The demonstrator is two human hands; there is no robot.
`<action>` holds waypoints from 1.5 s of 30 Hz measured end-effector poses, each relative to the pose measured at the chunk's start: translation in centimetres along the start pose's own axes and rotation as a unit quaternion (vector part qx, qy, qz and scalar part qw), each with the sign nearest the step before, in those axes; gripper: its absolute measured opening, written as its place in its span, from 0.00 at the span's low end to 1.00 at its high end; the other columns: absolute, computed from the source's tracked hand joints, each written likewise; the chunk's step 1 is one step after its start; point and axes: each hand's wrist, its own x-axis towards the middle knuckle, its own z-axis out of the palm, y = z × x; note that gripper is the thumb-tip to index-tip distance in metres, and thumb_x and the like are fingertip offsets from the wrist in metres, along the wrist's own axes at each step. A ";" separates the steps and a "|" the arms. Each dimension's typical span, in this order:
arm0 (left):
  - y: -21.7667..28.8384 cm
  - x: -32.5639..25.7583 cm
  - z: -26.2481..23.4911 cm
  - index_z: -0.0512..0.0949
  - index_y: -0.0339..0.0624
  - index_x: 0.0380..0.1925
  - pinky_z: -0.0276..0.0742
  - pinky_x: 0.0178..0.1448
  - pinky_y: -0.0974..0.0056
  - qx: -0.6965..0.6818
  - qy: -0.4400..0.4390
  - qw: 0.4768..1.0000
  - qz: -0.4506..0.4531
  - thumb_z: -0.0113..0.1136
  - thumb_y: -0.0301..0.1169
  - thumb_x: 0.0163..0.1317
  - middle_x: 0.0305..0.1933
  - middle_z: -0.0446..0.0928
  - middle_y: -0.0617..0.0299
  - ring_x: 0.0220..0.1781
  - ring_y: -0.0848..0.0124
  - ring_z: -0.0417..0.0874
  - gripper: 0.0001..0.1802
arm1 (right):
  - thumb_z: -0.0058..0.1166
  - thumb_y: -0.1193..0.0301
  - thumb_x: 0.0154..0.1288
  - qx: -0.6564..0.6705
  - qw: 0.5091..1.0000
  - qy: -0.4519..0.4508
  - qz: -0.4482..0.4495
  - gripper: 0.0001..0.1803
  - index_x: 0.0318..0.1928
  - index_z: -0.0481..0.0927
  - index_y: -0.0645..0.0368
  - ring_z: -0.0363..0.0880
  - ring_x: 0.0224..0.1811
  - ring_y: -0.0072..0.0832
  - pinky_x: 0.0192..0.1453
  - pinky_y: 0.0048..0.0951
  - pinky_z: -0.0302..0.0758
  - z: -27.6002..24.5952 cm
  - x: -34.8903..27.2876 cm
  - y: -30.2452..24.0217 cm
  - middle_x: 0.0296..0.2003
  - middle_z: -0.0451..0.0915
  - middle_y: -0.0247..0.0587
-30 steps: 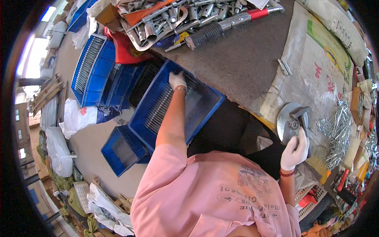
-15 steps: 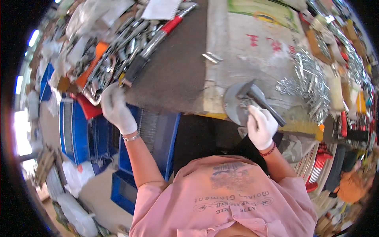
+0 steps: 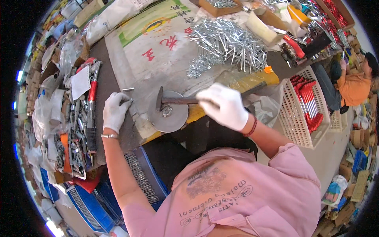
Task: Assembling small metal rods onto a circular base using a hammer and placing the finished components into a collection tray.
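The workbench [image 3: 106, 77] is stretching across the middle, with a printed white sack [image 3: 132, 43] covering its top to the right of a bare dark strip. Below its near edge, toward the left, a blue bin [image 3: 155, 172] is holding a row of metal rods. A loose heap of shiny metal pins [image 3: 237, 45] is lying on the far right.

Near the front edge, a round grey disc [image 3: 175, 119] is resting flat, with a nut-like fitting showing at its centre. The gloved right hand [image 3: 225, 106] is wrapping around the handle of a hammer [image 3: 177, 100], whose head is lying over the disc's far left side. For good control, the fingers should be keeping a firm but relaxed hold toward the handle's end.

Left of the disc, the gloved left hand [image 3: 115, 112] is hovering or resting over the bench with thumb and fingers drawing close at a small metal piece [image 3: 131, 100]; whether they are pinching or merely touching it, I cannot tell. A light hold with the fingertips staying clear of the hammer head would be safest. Just beyond, a short metal cylinder [image 3: 127, 89] is lying loose.
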 end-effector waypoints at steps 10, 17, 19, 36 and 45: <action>10.7 -5.1 0.5 0.84 0.40 0.34 0.79 0.48 0.53 -0.098 0.068 0.993 0.020 0.70 0.22 0.56 0.36 0.81 0.52 0.41 0.52 0.84 0.05 | 0.62 0.60 0.69 -0.403 0.885 -0.093 0.215 0.10 0.39 0.85 0.52 0.88 0.39 0.46 0.42 0.48 0.84 -2.5 4.2 10.5 0.39 0.85 0.43; 12.9 -7.0 2.9 0.84 0.43 0.34 0.79 0.50 0.52 -0.063 0.071 0.995 0.032 0.73 0.24 0.56 0.38 0.82 0.56 0.45 0.52 0.83 0.07 | 0.59 0.64 0.68 -0.406 0.868 -0.096 0.271 0.08 0.40 0.84 0.54 0.88 0.41 0.49 0.45 0.50 0.85 -3.6 3.5 9.0 0.40 0.85 0.47; 12.9 -7.3 2.8 0.85 0.43 0.35 0.78 0.50 0.53 -0.067 0.075 0.995 0.027 0.74 0.26 0.56 0.38 0.82 0.56 0.45 0.53 0.83 0.08 | 0.60 0.67 0.66 -0.404 0.883 -0.063 0.231 0.06 0.39 0.83 0.54 0.88 0.42 0.48 0.46 0.47 0.84 -5.3 2.7 8.4 0.39 0.85 0.46; 12.6 -8.6 4.0 0.87 0.42 0.34 0.78 0.44 0.55 -0.179 0.103 0.978 -0.014 0.75 0.25 0.57 0.34 0.80 0.55 0.39 0.54 0.84 0.06 | 0.65 0.69 0.69 -0.224 0.969 -0.104 -0.002 0.07 0.41 0.88 0.60 0.87 0.42 0.42 0.48 0.36 0.82 -5.0 4.1 10.7 0.40 0.87 0.45; 12.3 -9.4 4.1 0.87 0.44 0.34 0.79 0.46 0.54 -0.135 0.099 0.986 -0.002 0.75 0.27 0.57 0.36 0.81 0.56 0.42 0.54 0.84 0.06 | 0.62 0.74 0.65 -0.059 0.970 -0.221 -0.087 0.07 0.43 0.87 0.51 0.85 0.39 0.40 0.43 0.39 0.82 2.9 1.3 -1.8 0.36 0.79 0.39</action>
